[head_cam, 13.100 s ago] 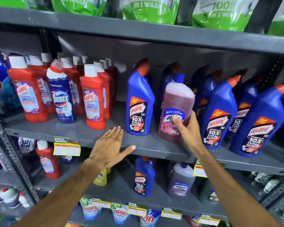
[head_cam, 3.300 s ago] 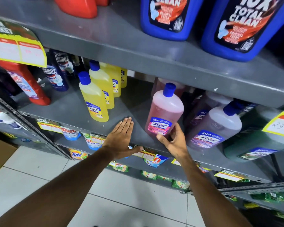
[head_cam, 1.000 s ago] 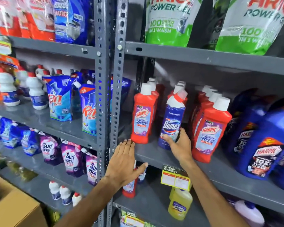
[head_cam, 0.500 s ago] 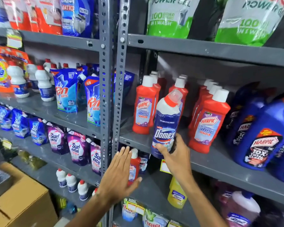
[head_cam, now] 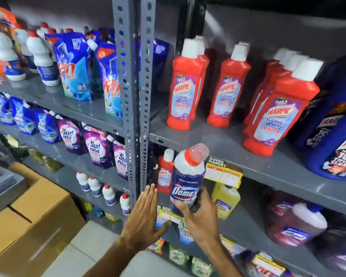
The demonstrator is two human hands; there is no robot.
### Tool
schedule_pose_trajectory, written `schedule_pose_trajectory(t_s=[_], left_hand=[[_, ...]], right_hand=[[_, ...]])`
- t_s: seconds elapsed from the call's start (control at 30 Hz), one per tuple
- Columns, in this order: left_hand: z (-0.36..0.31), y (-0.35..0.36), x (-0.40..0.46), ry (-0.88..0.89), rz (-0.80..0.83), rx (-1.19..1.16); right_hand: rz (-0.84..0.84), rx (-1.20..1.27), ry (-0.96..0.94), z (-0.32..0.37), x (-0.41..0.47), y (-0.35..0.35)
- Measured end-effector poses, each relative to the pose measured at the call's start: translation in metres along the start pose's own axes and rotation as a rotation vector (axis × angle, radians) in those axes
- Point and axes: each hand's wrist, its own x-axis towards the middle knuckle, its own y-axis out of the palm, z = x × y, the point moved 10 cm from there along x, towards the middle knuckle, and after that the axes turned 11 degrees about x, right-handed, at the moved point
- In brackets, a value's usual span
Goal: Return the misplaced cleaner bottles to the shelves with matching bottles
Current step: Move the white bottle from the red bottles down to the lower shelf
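My right hand [head_cam: 201, 218] grips the base of a blue and white Domex bottle [head_cam: 187, 176] with a red cap, held upright in the air in front of the edge of the grey shelf [head_cam: 224, 148] that carries the red Harpic bottles [head_cam: 185, 90]. My left hand [head_cam: 145, 218] is flat and open just left of the bottle, near the grey upright post [head_cam: 132, 116]. A single red Harpic bottle [head_cam: 165, 172] stands on the shelf below, right behind the Domex bottle. Small white bottles with red caps [head_cam: 95, 186] stand on a lower left shelf.
Blue Harpic bottles [head_cam: 336, 136] fill the right end of the upper shelf. A yellow bottle [head_cam: 225, 198] and a pink one [head_cam: 296, 222] sit on the shelf below. Detergent pouches [head_cam: 96, 146] fill the left bay. Cardboard boxes [head_cam: 28, 226] stand on the floor at left.
My right hand has drawn the Domex bottle off the red Harpic shelf and lowered it in front of the shelf edge. My left hand stayed open beside it.
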Motion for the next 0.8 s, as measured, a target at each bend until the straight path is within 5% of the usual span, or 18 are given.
schedule_pose_trajectory(t_s=[0.3,0.8], left_hand=[[0.029,0.119,0.012,-0.030,0.276,0.056],[0.035,0.196,0.036,-0.053,0.353,0.114]], right_hand=[[-0.100,-0.104,0.157,-0.140,0.018,0.011],[-0.219,-0.129,0.136,-0.230,0.072,0.004]])
